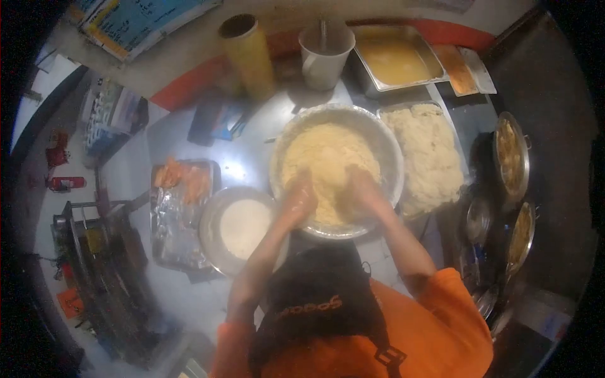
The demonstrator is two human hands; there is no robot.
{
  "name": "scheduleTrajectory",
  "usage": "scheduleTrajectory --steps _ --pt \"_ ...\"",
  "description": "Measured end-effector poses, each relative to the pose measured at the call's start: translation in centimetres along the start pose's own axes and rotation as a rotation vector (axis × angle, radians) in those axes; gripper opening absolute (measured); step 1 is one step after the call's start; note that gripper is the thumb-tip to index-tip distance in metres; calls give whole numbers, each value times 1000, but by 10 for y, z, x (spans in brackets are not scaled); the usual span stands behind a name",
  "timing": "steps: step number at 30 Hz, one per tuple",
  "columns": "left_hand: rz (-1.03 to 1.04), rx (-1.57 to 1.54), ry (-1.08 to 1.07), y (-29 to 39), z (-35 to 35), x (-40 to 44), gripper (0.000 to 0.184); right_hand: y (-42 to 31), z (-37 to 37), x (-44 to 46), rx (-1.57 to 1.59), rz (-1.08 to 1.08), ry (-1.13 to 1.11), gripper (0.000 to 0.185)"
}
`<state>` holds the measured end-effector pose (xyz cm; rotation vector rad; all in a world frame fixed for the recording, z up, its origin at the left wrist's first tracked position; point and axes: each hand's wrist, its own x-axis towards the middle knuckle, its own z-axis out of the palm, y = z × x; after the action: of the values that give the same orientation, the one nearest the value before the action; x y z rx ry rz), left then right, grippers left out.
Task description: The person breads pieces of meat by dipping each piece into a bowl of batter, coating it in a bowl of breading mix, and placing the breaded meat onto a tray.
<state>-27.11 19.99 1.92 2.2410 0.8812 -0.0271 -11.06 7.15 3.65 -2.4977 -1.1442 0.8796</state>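
Both hands are in a wide metal bowl (394, 148) filled with pale yellow, crumbly flour (331, 148). My left hand (300, 198) reaches into the flour on the bowl's left side, its fingers buried. On the right side, my right hand (363, 192) is sunk in too, and its fingers are hidden and blurred. Whether either hand grips anything under the flour cannot be seen. Left of my left forearm stands a smaller metal bowl (211, 230) with a smooth white content (244, 228). A tray of pale, flour-coated pieces (428, 157) lies close to the big bowl's right rim.
A metal tray (173, 233) with orange pieces (183, 179) lies at the left. Along the back stand a tall yellow container (247, 60), a white jug (326, 57) and a deep pan of yellow liquid (400, 60). Round strainers with fried-looking food (510, 154) line the right edge.
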Motion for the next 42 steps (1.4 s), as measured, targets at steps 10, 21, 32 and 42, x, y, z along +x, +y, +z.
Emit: scheduleTrajectory --steps 10,21,32,42 --pt "-2 -126 -113 -23 11 5 57 5 16 26 220 45 -23 19" --pt "268 496 -133 -2 19 -2 53 24 94 102 -477 -718 1167 39" --pt "229 120 -75 -13 -50 -46 57 10 -6 82 -152 -63 -13 37" --pt "124 76 11 27 -154 -95 63 12 -24 62 1016 8 -46 55"
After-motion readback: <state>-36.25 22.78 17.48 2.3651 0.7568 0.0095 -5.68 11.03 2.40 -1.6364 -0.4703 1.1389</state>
